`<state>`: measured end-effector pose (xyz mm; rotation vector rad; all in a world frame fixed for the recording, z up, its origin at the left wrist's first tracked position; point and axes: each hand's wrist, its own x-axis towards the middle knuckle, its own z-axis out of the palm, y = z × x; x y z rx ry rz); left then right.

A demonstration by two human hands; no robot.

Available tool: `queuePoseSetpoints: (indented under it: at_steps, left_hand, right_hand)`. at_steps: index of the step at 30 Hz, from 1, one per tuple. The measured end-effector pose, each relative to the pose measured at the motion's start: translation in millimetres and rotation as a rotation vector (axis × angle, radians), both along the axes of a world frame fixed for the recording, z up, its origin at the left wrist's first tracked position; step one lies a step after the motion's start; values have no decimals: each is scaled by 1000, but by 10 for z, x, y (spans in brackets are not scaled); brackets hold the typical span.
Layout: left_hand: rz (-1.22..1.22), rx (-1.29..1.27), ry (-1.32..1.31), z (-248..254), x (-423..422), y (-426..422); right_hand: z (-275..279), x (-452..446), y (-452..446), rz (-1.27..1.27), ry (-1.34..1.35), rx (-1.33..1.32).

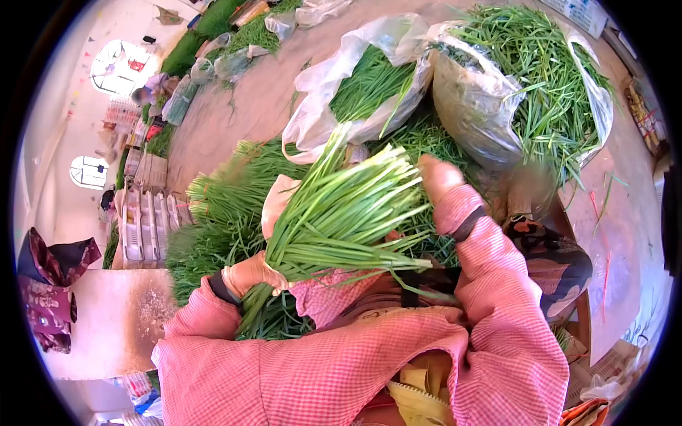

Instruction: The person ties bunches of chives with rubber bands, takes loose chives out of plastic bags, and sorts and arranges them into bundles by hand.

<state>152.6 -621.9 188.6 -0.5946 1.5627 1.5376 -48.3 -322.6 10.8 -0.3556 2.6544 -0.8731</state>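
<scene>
A big bundle of long green stalks [348, 213] lies across the middle of the view, its pale ends fanned toward the upper right. Around its lower left part my left hand [254, 275] is wrapped, in a light glove. My right hand [439, 176] is raised at the right, beside the pale ends; it is blurred, and its fingers cannot be made out. More green stalks [220, 241] are heaped to the left of the bundle, some with pale ends upward.
Ahead are a white plastic bag [305, 133] of greens and a larger sack [469, 106] overflowing with loose stalks. White crates [145, 226] stand at the left, near a pale board [106, 319]. A person [165, 86] is in the far left background.
</scene>
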Motion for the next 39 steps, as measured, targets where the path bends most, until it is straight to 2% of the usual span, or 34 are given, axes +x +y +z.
queuePoseSetpoints:
  at_steps: [2,4,6,8,9,10,12,13,14,16,18,19,20,22,23,24,26,27,28,29,30,31,32,34,35,37,38,39]
  left_hand:
    - [-26,11,52,8,15,-44]
    - [55,-25,-86,20,-16,-70]
    - [109,-30,-97,1,-89,-62]
    - [111,-8,-7,29,-229,-41]
    - [101,-59,-17,78,-321,-7]
    - [-3,-152,130,215,-393,110]
    - [-82,-111,226,146,-508,-17]
    - [-90,-115,241,189,-578,1]
    - [-83,-173,222,249,-645,38]
    - [-79,-233,228,372,-738,173]
    - [-3,-276,344,429,-684,381]
    - [-72,-341,462,409,-651,413]
    - [-178,-428,695,301,-587,431]
    - [-396,-706,884,208,-410,547]
    - [-393,-856,822,199,-282,647]
    - [-480,-1122,879,89,-92,677]
    - [-810,-1511,651,-101,129,877]
    - [-735,-1358,905,-267,259,865]
    - [-817,-1401,831,-325,351,980]
    - [-967,-1406,606,-361,424,1085]
    - [-1109,-1394,380,-383,500,1158]
    - [-1129,-1377,881,-800,753,756]
    - [-1136,-1123,403,-302,464,959]
    - [-687,-767,884,-67,213,606]
    - [-673,-765,885,-94,28,563]
    - [-549,-524,1054,-302,-316,509]
    - [-409,-171,861,-684,-397,523]
    - [-578,-11,708,-778,-524,656]
  right_hand:
    - [-362,-186,433,-455,-5,-251]
    - [-280,-213,920,-355,34,41]
    - [81,245,1121,-68,65,381]
    - [238,523,1010,-89,74,574]
    - [100,573,927,-80,1,576]
    - [70,619,812,-71,-75,576]
    - [246,743,849,698,17,434]
    - [-603,666,616,227,-482,-249]
    - [-1215,677,322,36,-860,-642]
    - [-817,768,-70,-32,-1134,-1295]
    - [-792,724,-543,-168,-1236,-1887]
    - [-412,679,-641,-358,-1215,-1921]
    - [-395,607,-725,-119,-981,-2137]
    - [-333,463,-888,453,-509,-2583]
    - [-313,403,-880,308,-745,-2606]
    - [-263,341,-859,151,-983,-2605]
    - [-198,290,-798,-197,-1452,-2524]
    - [-214,364,-752,-306,-1573,-2480]
    - [-229,438,-707,-424,-1687,-2430]
    - [-254,526,-648,55,-1406,-2306]
    - [-273,614,-587,420,-1016,-2169]
    - [-271,653,-516,559,-964,-2185]
    - [-224,670,-479,579,-1061,-2250]
    - [-164,699,-482,608,-1205,-2324]
    - [-160,700,-530,619,-1275,-2344]
    - [-134,650,-634,676,-1343,-2340]
    - [-121,623,-684,698,-1368,-2337]
    - [-142,591,-741,817,-1338,-2315]
